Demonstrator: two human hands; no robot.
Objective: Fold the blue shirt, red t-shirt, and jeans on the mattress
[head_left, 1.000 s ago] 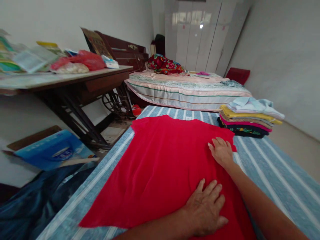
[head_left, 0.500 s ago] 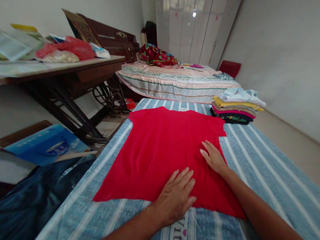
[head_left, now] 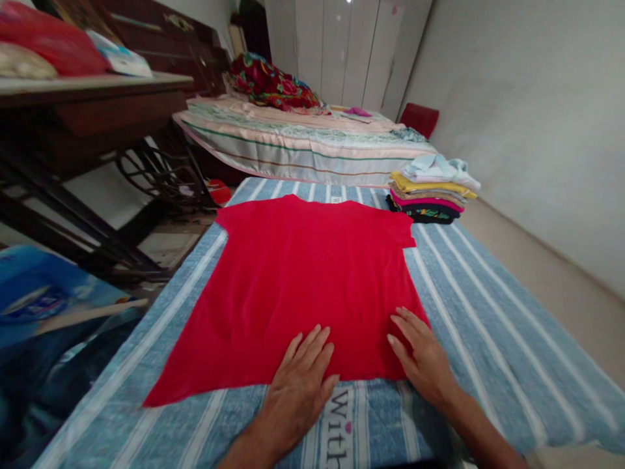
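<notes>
A red T-shirt (head_left: 303,273) lies spread out on a blue and white striped bedspread (head_left: 478,326), its neck and sleeves toward the far end and its hem toward me. My left hand (head_left: 303,374) rests open on the hem near the middle, fingers stretched out over the cloth. Over the shirt's lower right side, my right hand (head_left: 420,355) is open too, its fingertips on the fabric. The lower right corner of the shirt is hidden by that hand. A few faint creases run down the shirt's front.
A pile of folded clothes (head_left: 430,192) stands at the far right of the bedspread. Behind it is a second bed (head_left: 303,146) with a red flowered bundle (head_left: 273,81). At left are a treadle sewing table (head_left: 122,98), a blue box (head_left: 43,293) and dark cloth (head_left: 58,378).
Both hands have slid toward the hem, the left moving leftward and the right down the shirt's side. The shirt looks smoother, and the view has turned to the right.
</notes>
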